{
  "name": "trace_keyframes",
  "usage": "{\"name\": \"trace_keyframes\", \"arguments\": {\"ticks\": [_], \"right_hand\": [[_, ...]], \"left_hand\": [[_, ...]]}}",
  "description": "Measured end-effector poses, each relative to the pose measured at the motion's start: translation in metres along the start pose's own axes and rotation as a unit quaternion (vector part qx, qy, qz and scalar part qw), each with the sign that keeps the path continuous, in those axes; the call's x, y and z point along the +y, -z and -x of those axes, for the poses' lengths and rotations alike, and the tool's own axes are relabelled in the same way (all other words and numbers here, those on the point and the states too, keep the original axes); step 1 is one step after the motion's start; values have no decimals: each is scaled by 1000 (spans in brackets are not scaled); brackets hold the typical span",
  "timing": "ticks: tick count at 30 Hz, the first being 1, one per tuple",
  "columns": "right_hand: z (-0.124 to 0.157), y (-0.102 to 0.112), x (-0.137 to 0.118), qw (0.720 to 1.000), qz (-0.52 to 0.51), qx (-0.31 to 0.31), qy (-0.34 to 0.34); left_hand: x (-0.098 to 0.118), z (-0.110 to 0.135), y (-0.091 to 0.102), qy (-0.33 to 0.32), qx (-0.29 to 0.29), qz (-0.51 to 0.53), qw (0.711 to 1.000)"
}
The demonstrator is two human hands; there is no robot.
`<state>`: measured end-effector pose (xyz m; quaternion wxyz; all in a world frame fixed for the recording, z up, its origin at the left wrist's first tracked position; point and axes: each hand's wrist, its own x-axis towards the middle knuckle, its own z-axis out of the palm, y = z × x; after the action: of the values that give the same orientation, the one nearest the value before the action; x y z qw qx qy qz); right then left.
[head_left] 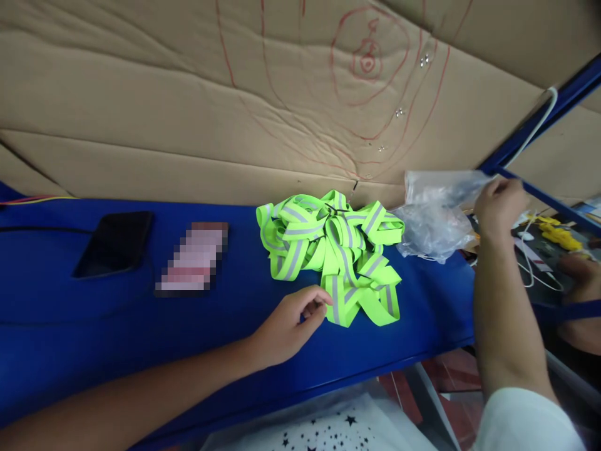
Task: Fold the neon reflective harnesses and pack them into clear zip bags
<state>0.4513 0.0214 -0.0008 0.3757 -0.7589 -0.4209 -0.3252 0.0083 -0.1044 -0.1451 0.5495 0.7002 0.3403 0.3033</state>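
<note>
My left hand (293, 322) is over the front of the blue table, its fingers loosely curled and nothing visible between them. Its fingertips are at the near left edge of a heap of neon-green reflective straps (300, 241), which have a grey stripe down the middle. Whether they touch the straps I cannot tell. Out to the right, my right hand (500, 203) is closed on the end of a clear plastic bag (436, 185). Beneath that bag lies more crumpled clear plastic (436, 232), right beside the straps.
A dark phone (115, 244) with a cable and a second phone (192, 260) with a blurred screen lie on the blue table (225, 313). Cardboard (188, 113) with red drawings stands behind. A blue frame bar (554, 125) rises at right. Another person's hand (580, 269) is beyond it.
</note>
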Motion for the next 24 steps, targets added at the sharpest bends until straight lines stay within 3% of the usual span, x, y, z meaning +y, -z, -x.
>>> {"name": "trace_keyframes", "arguments": {"ticks": [4, 7, 11, 16, 20, 24], "right_hand": [[18, -8, 40, 998, 52, -10, -45], [23, -16, 38, 997, 24, -52, 50], [51, -40, 25, 970, -25, -150, 191], [103, -69, 38, 945, -37, -245, 212], [111, -62, 42, 943, -38, -259, 208], [105, -36, 13, 941, -51, -238, 236]], "left_hand": [[1, 0, 0, 11, -4, -6, 1000], [2, -1, 1, 13, -8, -17, 1000], [4, -1, 2, 4, -20, -46, 999], [6, 0, 2, -8, -32, -59, 998], [5, -1, 1, -21, -35, -61, 997], [4, -1, 1, -19, -37, -63, 997]]}}
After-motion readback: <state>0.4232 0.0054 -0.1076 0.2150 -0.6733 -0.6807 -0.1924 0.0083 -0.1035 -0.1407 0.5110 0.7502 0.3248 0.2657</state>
